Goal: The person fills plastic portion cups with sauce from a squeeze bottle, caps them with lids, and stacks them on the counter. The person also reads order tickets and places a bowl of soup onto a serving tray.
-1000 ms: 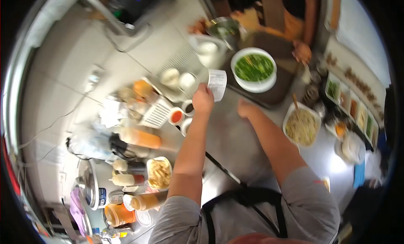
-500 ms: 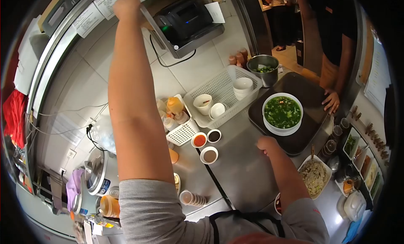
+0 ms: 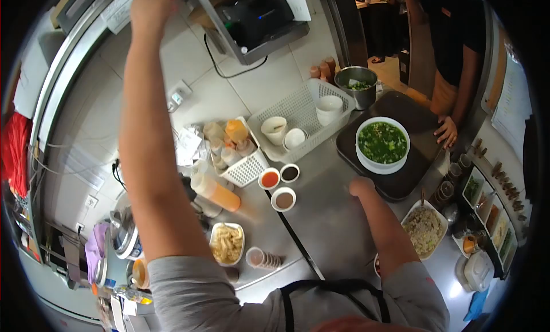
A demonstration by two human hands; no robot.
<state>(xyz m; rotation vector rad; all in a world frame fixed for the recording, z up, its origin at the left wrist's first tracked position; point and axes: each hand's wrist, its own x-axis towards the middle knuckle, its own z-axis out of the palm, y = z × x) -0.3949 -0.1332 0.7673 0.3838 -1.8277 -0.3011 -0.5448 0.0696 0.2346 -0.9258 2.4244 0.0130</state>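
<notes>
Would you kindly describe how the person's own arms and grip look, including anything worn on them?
The left arm and right arm emerge from a short grey cloth left sleeve and a matching right sleeve, which bears a small red marking. Both sleeves end above the elbow. The left grip and right grip are ungloved where visible; no watch or bracelet shows.

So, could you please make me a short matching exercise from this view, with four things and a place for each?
Things:
1. Left hand
2. Right hand
3. Bowl of greens in liquid
4. Metal pot

Places:
A. On the dark tray
B. At the end of the larger white basket
C. Raised high, by the paper slips
D. Low by the steel counter, close to the tray's edge

Right pairs: 1-C, 2-D, 3-A, 4-B
</notes>
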